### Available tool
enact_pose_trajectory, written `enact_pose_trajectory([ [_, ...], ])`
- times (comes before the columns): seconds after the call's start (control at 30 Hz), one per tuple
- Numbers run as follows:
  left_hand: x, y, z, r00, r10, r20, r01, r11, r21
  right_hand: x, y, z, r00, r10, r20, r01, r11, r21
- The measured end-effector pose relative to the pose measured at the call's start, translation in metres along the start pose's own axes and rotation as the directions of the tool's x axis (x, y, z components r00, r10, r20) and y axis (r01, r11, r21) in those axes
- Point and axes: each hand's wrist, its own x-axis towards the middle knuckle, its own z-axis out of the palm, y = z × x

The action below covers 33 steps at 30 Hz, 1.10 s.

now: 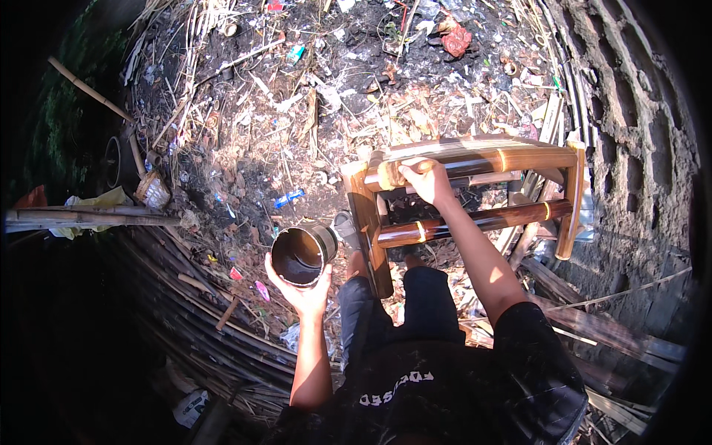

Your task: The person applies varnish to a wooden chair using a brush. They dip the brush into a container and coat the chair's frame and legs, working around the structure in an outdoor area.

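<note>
- Can (302, 254): a round, dark metal tin, mouth tipped toward the camera; inside lies a dark brown glossy liquid, its level below the rim.
- Left hand (302, 291): cups the can from beneath, fingers curled up round its lower wall, gripping it just left of the frame.
- Frame (475, 194): a bamboo and wood piece, lying on its side above the person's knees; pale wooden uprights at each end, joined by brown, shiny bamboo rails banded with yellow rings at the nodes.
- Right hand (426, 178): closed over the top rail near its left end, thumb wrapped under.
- Ground (297, 111): dark soil strewn with dry leaves, bamboo slivers and scraps of litter.
- Wall (630, 133): grey block, just right of the frame.
- Bamboo strips (185, 289): stacked at lower left.
</note>
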Motion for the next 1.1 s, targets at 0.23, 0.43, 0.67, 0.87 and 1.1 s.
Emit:
enact_pose_trajectory([
  [0.23, 0.01, -0.004, -0.028, 1.0, -0.023, 0.022, 0.023, 0.999, -0.028, 0.055, -0.028, 0.022, 0.988, 0.154, 0.014, -0.131, 0.879, -0.459],
  [0.43, 0.014, -0.021, -0.048, 0.999, -0.047, -0.004, 0.046, 0.998, -0.052, -0.003, -0.017, -0.043, 0.98, -0.02, -0.197, -0.044, 0.947, -0.318],
  [0.67, 0.024, -0.027, -0.047, 0.997, -0.016, 0.071, 0.02, 0.998, -0.058, -0.105, 0.019, 0.071, 0.851, -0.523, -0.052, 0.52, 0.852, -0.067],
  [0.87, 0.033, -0.024, -0.053, 0.994, -0.003, 0.105, 0.014, 0.995, -0.102, -0.102, 0.007, 0.066, 0.852, -0.384, -0.356, 0.386, 0.92, -0.07],
  [1.1, 0.05, -0.041, -0.065, 0.997, 0.028, 0.076, -0.02, 0.994, -0.105, -0.085, -0.046, 0.073, 0.748, -0.505, 0.432, 0.622, 0.76, -0.19],
])
